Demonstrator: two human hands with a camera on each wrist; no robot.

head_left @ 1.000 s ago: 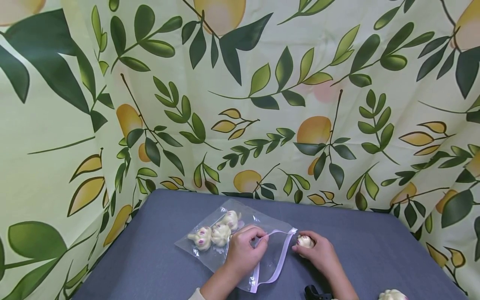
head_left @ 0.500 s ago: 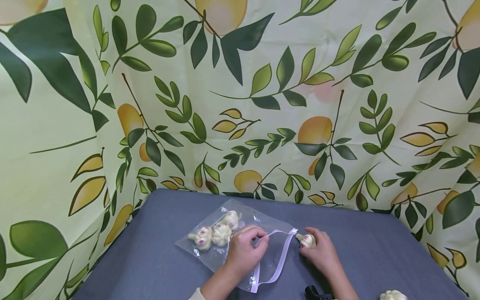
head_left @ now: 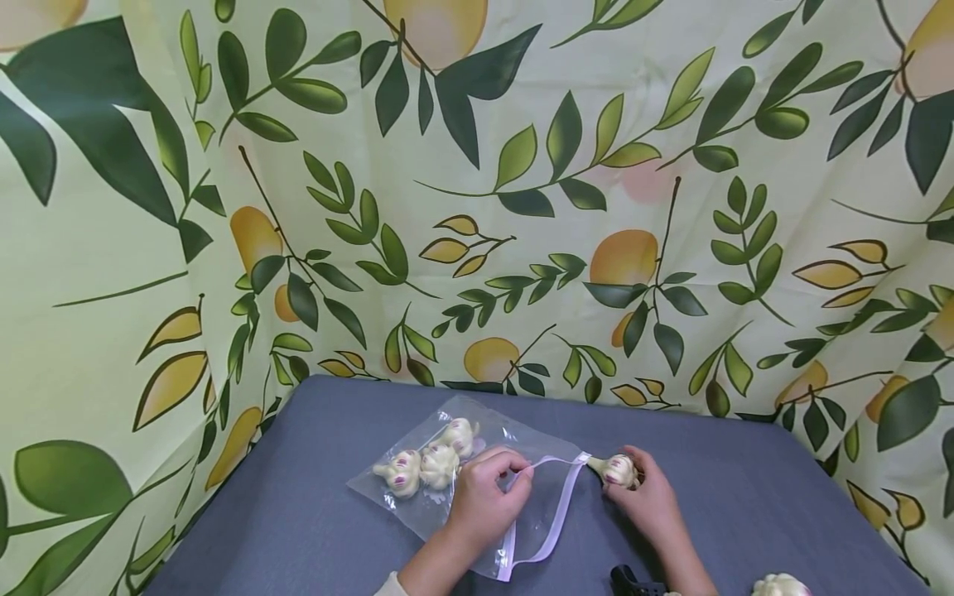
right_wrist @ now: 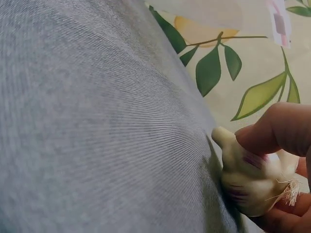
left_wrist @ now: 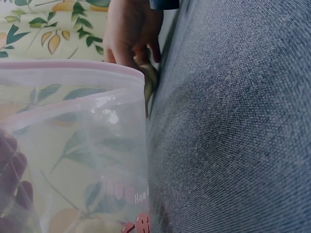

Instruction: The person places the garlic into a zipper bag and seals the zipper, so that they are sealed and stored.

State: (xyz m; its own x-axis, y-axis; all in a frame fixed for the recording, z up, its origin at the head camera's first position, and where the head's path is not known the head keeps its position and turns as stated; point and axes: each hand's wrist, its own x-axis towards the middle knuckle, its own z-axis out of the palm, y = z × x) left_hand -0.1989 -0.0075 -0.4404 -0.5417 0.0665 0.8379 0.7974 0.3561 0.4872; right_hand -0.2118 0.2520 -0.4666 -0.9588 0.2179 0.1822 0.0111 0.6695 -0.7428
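A clear zip bag (head_left: 547, 501) lies on the table, its lilac-edged mouth apart and facing right. Three garlic bulbs with purple streaks, one of them this garlic bulb (head_left: 402, 474), are inside its far left part. My left hand (head_left: 486, 499) pinches the upper rim of the bag (left_wrist: 114, 131) between thumb and fingers. Just right of the mouth, my right hand (head_left: 652, 498) grips another garlic bulb (head_left: 620, 471), stem toward the bag. In the right wrist view, the thumb lies on top of this bulb (right_wrist: 252, 177) and its roots show; it sits at the table surface.
One more garlic bulb (head_left: 780, 587) sits at the front right, cut by the frame's bottom. A black strap (head_left: 633, 583) is on the right wrist. Behind the grey table (head_left: 313, 488) hangs a leaf-and-fruit patterned cloth (head_left: 551, 290).
My right hand has drawn the garlic bulb slightly to the right, away from the bag's mouth, and its stem shows more now. The left hand and the bag stay put.
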